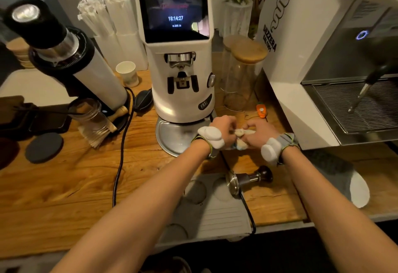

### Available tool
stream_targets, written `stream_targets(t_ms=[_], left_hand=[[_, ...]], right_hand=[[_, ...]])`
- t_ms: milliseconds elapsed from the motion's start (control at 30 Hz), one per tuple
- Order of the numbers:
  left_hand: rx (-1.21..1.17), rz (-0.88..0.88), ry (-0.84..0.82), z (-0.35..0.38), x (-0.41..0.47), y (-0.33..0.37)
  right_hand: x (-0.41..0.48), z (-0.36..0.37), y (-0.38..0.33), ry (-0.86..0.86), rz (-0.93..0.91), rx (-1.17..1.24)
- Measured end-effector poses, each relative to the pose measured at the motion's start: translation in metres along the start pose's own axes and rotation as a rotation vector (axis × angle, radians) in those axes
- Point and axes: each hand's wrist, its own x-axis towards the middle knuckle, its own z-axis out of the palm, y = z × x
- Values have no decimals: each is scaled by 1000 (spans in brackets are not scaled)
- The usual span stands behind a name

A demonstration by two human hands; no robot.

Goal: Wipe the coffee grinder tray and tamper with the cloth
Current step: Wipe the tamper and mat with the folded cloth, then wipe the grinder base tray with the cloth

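Both hands, left hand (223, 131) & right hand (259, 135), pinch a bunched cloth (239, 141) at frame centre, just right of the grinder tray (172, 136) under the white coffee grinder (178, 57). Tamper (249, 179) lies on its side lower centre-right, on the wooden counter (64, 186). Espresso machine (344, 79) upper right; dim room.

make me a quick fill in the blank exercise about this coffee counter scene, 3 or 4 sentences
1. The left hand and right hand both grip a bunched ____.
2. The tamper lies on its ____ beside the grey mat.
3. The grinder stands on a round metal ____.
4. The clock on the grinder screen reads ____.

Missing words: cloth; side; tray; 18:14:27
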Motion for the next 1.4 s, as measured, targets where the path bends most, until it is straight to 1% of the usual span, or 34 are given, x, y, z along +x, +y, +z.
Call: stream_targets(t_ms=[100,200,267,367,433,567,633,733,867,967,1033,1133,1233,1300,1400], left_hand=[[-91,7,14,-16,-24,-13],[-69,-27,10,-19,-51,-31],[-44,-52,5,-15,-67,-43],[-51,-85,-13,-9,-84,-60],[-78,-111,13,-9,-93,-71],[-80,-136,40,-15,-105,-88],[-65,-157,57,-21,-114,-102],[-43,-199,89,-33,-126,-126],[-29,-286,161,-54,-140,-157],[-3,-320,196,-66,-143,-168],[-27,-328,223,-73,-143,-169],[-124,-302,289,-85,-135,-164],[-194,-226,319,-98,-118,-147],[-194,-182,360,-100,-102,-134],[-242,-121,430,-87,-81,-110]], right_hand=[[-14,-2,-16,-112,-19,8],[-27,8,-39,-247,-28,-5],[-32,20,-53,-297,-50,-98],[-35,39,-73,-315,-60,-255],[-37,51,-89,-320,-70,-325],[-42,68,-112,-303,-110,-397],[-44,80,-123,-295,-138,-390],[-44,101,-140,-256,-162,-318],[-40,128,-169,-154,-196,-217],[-37,140,-181,-138,-194,-156],[-34,139,-181,-123,-192,-89],[-28,123,-171,-46,-160,110],[-21,100,-156,24,-96,264],[-16,87,-147,82,-45,299],[-11,72,-133,202,-25,273]])
